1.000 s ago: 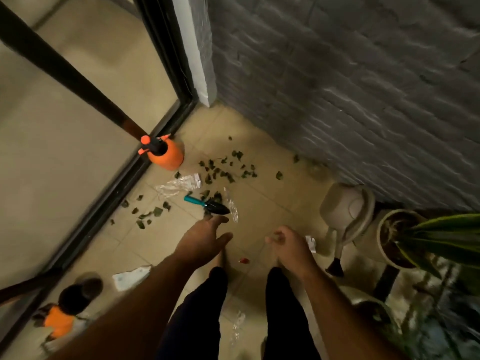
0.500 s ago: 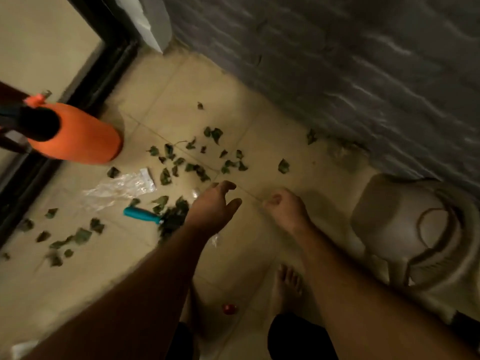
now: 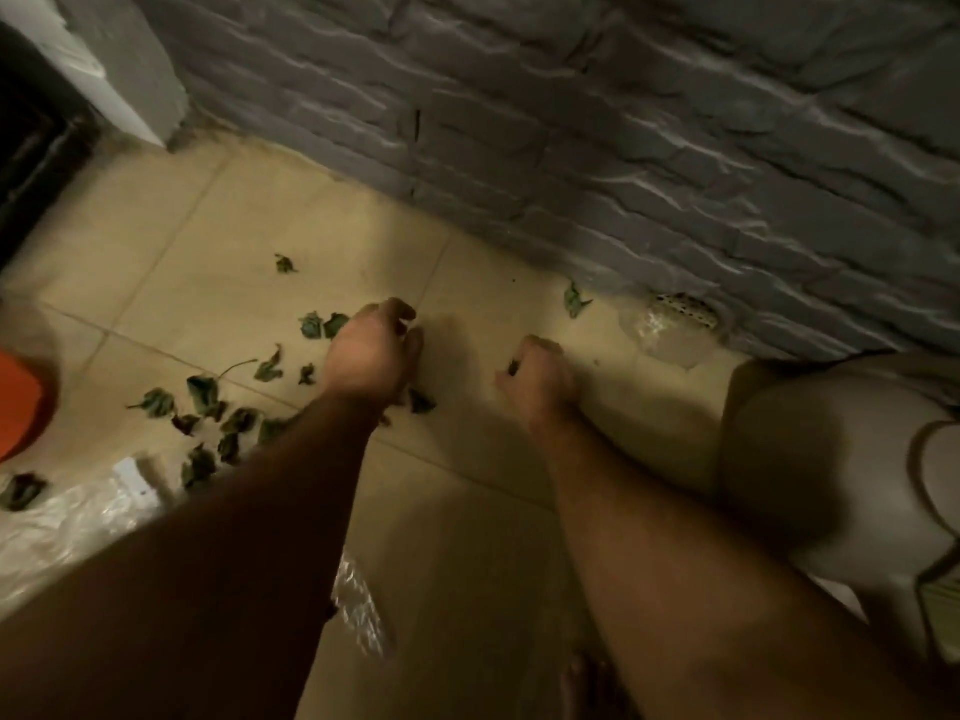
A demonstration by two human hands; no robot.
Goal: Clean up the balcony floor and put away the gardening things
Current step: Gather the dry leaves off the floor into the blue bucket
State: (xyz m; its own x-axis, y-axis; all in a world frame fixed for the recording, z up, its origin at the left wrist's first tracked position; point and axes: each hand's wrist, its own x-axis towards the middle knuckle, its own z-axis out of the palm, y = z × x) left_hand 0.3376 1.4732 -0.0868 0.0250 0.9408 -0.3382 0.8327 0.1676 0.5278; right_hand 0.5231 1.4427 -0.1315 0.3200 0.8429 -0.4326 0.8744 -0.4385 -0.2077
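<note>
Grey stone-faced wall point(image 3: 623, 148) meets beige floor tiles point(image 3: 218, 252), with a pale watering can point(image 3: 810, 459) at the right edge and clear plastic wrap point(image 3: 62, 517) at the lower left. Dark green, curled leaf scraps point(image 3: 208, 402) lie scattered mid-floor. Among them, the left hand point(image 3: 371, 350) curls loosely, fingers bent downward; whether it grips any is unclear. The right hand point(image 3: 537, 374) is clenched on a dark scrap.

No legible text anywhere.

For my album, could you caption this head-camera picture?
Both hands, left hand and right hand, reach down among scattered green leaves on the tiled balcony floor.
</note>
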